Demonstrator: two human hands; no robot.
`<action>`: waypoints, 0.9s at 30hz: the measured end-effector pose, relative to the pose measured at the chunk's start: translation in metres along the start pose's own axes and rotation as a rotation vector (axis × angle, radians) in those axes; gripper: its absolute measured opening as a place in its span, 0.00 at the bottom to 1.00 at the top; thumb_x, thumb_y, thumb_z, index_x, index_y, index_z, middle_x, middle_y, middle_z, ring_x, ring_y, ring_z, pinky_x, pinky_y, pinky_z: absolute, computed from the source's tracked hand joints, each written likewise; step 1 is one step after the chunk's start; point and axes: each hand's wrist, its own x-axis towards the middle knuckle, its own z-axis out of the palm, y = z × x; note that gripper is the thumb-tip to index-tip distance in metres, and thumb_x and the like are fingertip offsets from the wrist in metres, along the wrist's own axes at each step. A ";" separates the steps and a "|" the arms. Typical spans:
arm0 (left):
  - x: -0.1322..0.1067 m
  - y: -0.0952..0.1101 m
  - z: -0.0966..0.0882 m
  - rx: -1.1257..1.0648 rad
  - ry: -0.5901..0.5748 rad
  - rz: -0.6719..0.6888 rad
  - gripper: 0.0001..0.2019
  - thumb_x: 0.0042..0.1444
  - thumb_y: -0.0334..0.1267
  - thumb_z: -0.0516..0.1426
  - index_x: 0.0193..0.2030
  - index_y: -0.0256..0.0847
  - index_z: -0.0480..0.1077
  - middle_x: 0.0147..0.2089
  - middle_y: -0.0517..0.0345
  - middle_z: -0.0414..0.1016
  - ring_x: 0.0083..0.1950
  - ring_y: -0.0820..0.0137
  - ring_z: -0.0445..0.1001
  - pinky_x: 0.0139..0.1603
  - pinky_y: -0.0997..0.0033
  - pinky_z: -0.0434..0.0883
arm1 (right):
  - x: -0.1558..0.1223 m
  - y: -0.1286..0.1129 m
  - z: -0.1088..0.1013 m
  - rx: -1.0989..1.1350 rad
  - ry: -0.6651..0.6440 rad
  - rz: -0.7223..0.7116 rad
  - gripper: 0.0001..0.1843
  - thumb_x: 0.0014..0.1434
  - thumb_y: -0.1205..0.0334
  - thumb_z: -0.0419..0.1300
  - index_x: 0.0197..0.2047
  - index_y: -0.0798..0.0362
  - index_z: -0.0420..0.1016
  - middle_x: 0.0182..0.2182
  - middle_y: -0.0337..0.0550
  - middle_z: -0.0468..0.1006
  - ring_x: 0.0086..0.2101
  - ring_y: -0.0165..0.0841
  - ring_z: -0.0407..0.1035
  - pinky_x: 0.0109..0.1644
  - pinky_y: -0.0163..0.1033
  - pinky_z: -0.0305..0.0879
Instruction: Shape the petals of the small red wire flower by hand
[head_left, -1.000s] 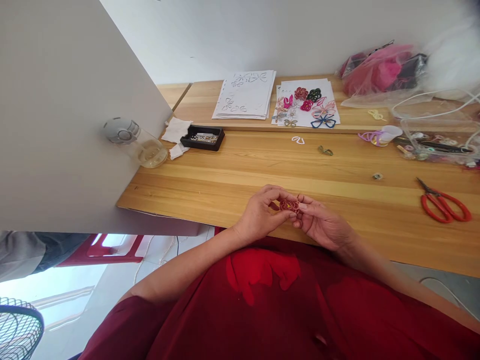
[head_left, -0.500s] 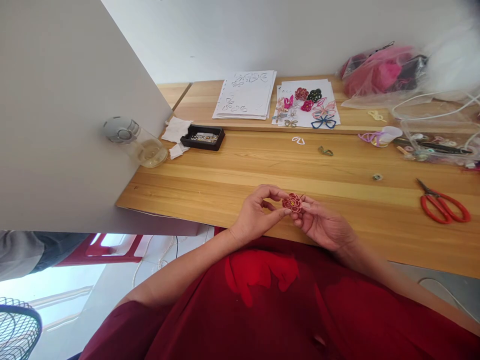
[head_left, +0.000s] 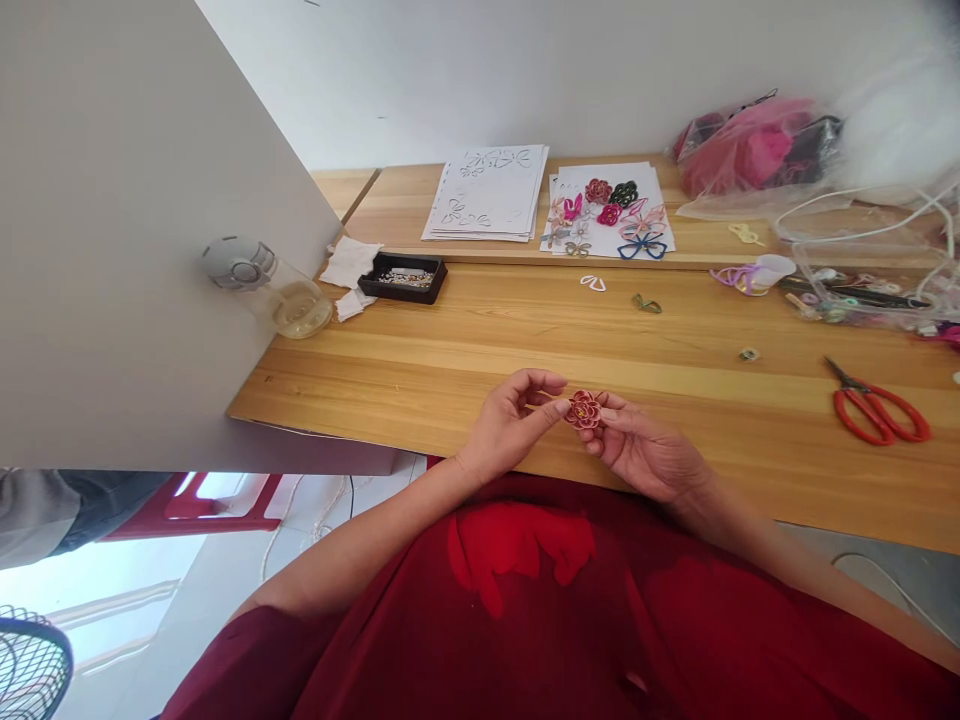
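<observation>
A small dusky-red layered flower (head_left: 583, 411) with a yellow centre is held between my hands, just above the table near its front edge. My right hand (head_left: 651, 450) grips its right side, thumb in front and fingers curled behind and below. On the left, the thumb tip of my left hand (head_left: 510, 422) meets the petal edge. My left index finger arches above, apart from the flower, and the other fingers are partly hidden behind the thumb. Right of my hands lie red-handled scissors (head_left: 877, 408) and a small spool-like ring (head_left: 749, 354).
Paper sheets with outline drawings (head_left: 487, 195) and finished flowers and butterflies (head_left: 611, 210) lie on the back ledge. A black bead tray (head_left: 405, 288) and a clear bottle (head_left: 300, 305) stand left. White (head_left: 593, 284) and green loops (head_left: 646, 303) lie mid-table; a plastic bag (head_left: 757, 155) sits back right.
My left hand has loosened and drawn slightly left, its index finger now off the flower. The flower has turned a little in my right hand. The whole view has shifted slightly.
</observation>
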 end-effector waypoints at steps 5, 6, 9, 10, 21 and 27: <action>0.002 -0.001 0.000 -0.226 -0.107 -0.219 0.19 0.53 0.48 0.66 0.47 0.39 0.75 0.47 0.50 0.78 0.45 0.69 0.77 0.40 0.72 0.72 | 0.001 -0.004 0.000 -0.065 -0.007 -0.042 0.14 0.49 0.63 0.75 0.40 0.52 0.81 0.37 0.40 0.77 0.29 0.26 0.69 0.31 0.29 0.71; 0.002 0.000 0.001 -0.254 -0.116 -0.242 0.19 0.52 0.48 0.67 0.46 0.39 0.75 0.47 0.50 0.79 0.45 0.69 0.77 0.40 0.72 0.72 | 0.001 -0.003 0.000 -0.074 -0.011 -0.046 0.14 0.49 0.62 0.75 0.40 0.52 0.82 0.37 0.40 0.77 0.30 0.26 0.69 0.31 0.29 0.71; 0.002 0.004 0.002 -0.299 -0.089 -0.296 0.20 0.49 0.47 0.69 0.45 0.37 0.74 0.45 0.51 0.78 0.43 0.69 0.77 0.39 0.72 0.72 | 0.002 -0.002 -0.003 -0.112 -0.027 -0.050 0.14 0.50 0.60 0.75 0.41 0.50 0.82 0.38 0.41 0.78 0.30 0.27 0.71 0.32 0.29 0.71; 0.002 0.005 0.002 -0.294 -0.078 -0.305 0.20 0.49 0.47 0.69 0.44 0.37 0.74 0.44 0.52 0.78 0.42 0.70 0.77 0.38 0.73 0.72 | 0.002 -0.002 -0.004 -0.131 -0.029 -0.050 0.15 0.50 0.60 0.75 0.42 0.50 0.83 0.38 0.41 0.78 0.30 0.27 0.71 0.32 0.29 0.71; 0.008 0.004 0.004 -0.249 -0.091 -0.276 0.18 0.47 0.46 0.69 0.36 0.34 0.72 0.32 0.57 0.76 0.31 0.75 0.74 0.35 0.73 0.70 | 0.002 -0.005 0.001 -0.208 0.025 -0.005 0.17 0.45 0.58 0.79 0.39 0.50 0.84 0.33 0.42 0.79 0.28 0.27 0.70 0.30 0.29 0.68; 0.007 0.006 0.005 -0.328 -0.072 -0.378 0.19 0.44 0.45 0.70 0.36 0.35 0.72 0.32 0.57 0.77 0.31 0.74 0.74 0.35 0.73 0.70 | 0.001 -0.005 0.004 -0.199 0.039 0.005 0.18 0.44 0.60 0.78 0.41 0.49 0.84 0.35 0.42 0.79 0.30 0.27 0.69 0.30 0.29 0.67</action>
